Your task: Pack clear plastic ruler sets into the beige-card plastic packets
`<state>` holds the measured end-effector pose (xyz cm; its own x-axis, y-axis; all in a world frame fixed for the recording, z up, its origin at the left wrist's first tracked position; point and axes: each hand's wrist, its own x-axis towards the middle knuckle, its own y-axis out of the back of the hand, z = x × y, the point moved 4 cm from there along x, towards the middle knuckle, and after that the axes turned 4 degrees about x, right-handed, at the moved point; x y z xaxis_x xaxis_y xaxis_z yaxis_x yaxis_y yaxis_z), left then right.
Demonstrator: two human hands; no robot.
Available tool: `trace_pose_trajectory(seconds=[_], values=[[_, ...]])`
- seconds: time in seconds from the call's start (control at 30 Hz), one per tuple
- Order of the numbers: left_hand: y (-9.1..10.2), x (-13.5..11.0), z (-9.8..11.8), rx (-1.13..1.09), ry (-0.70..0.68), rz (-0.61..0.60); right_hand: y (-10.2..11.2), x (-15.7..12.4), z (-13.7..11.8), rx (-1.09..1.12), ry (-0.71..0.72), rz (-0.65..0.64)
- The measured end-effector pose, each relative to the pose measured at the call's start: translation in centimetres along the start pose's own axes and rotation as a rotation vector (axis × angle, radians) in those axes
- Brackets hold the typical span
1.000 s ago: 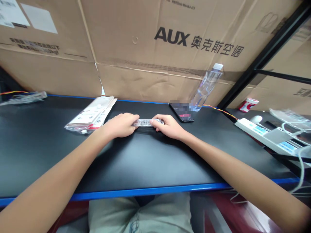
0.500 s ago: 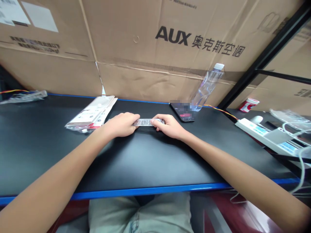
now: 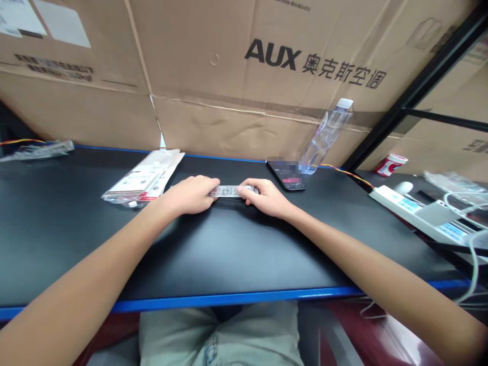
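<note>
Between my hands, just above or on the black table, a slim pale remote control (image 3: 227,191) lies crosswise, seemingly in clear plastic wrap. My left hand (image 3: 190,195) is closed on its left end, thumb and fingers pinching it. My right hand (image 3: 269,198) grips the right end, with the thumb on top. Both ends are covered by my fingers. Beyond my left hand lies a stack of flat printed packets (image 3: 139,175) in clear plastic. To the right, behind my right hand, a black phone (image 3: 286,178) rests with its screen lit and partly blurred.
A clear bottle (image 3: 327,134) with a white cap stands behind the phone. A large cardboard box (image 3: 213,122) walls off the back. On the right are a white power strip (image 3: 423,216) with cables and a red-and-white tub (image 3: 391,165). The table's blue edge (image 3: 244,299) runs in front.
</note>
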<state>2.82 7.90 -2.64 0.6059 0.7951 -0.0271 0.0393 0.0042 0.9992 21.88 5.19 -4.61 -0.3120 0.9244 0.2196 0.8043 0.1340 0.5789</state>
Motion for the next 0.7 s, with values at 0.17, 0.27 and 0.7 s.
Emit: trace_pose_trajectory(seconds=[0.17, 0.27, 0.7], values=[[-0.02, -0.01, 0.07, 0.011, -0.014, 0.004, 0.00, -0.01, -0.04, -0.002, 0.000, -0.002], [-0.09, 0.05, 0.08, 0.019, -0.022, 0.006, 0.02, -0.02, -0.03, -0.001, -0.001, -0.005], [-0.19, 0.05, 0.01, 0.034, -0.026, 0.008, -0.07, 0.02, 0.00, -0.002, 0.001, -0.004]])
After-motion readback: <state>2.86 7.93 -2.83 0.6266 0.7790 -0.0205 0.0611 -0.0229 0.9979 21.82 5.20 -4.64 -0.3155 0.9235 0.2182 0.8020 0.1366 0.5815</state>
